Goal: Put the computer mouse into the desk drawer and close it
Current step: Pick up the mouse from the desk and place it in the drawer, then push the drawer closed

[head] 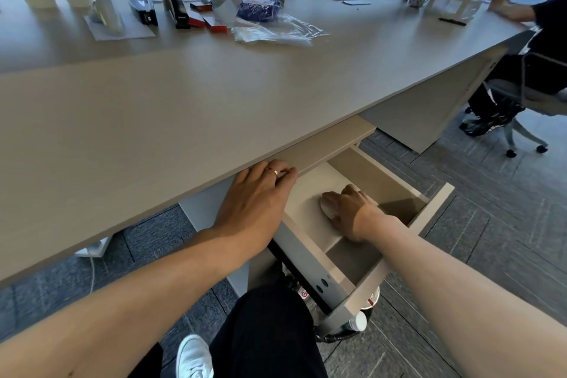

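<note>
right hand (pixel 348 212) fingers curl over mouse (pixel 325 209) inside open drawer (pixel 429 218); left hand (pixel 257 193) flat

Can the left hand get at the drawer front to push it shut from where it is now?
Probably yes. The left hand rests on the desk edge beside the open drawer, with nothing between it and the drawer front. But the right hand is inside, over the mouse, and must come out first.
</note>
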The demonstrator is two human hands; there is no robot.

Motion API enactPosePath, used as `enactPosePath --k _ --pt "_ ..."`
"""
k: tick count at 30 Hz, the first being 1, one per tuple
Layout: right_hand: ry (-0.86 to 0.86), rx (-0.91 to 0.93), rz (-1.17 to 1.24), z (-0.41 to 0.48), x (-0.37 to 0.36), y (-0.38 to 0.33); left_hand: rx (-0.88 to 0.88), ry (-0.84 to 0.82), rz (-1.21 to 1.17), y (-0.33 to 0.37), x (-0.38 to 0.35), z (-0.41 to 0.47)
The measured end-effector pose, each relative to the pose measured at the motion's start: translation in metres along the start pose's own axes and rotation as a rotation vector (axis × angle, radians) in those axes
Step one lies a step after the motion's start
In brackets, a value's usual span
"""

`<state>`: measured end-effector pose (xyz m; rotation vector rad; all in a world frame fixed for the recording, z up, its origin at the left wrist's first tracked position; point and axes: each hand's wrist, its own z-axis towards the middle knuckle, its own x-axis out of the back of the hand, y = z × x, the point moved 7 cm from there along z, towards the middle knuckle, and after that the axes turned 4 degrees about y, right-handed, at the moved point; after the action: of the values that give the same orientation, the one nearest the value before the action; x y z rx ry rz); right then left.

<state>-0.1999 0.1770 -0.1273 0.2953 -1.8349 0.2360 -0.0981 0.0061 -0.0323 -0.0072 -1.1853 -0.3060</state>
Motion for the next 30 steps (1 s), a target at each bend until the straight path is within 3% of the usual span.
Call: enactPosePath --k 15,22,26,30 --pt "-0.004 -0.031 0.012 -0.008 0.006 0.000 -0.013 -0.006 0.045 0.001 -0.002 0.000" --pt "0.400 0.000 0.068 -0.059 0.084 0.027 -0.004 -0.050 0.063 0.004 -0.002 -0.001" --pt "0.560 -0.187 0.288 -0.101 0.085 0.065 0.029 -0.102 0.068 0.006 -0.001 -0.006" --pt "0.491 -0.563 0.841 -0.138 0.041 0.094 0.089 -0.129 0.076 0.012 -0.002 -0.016"
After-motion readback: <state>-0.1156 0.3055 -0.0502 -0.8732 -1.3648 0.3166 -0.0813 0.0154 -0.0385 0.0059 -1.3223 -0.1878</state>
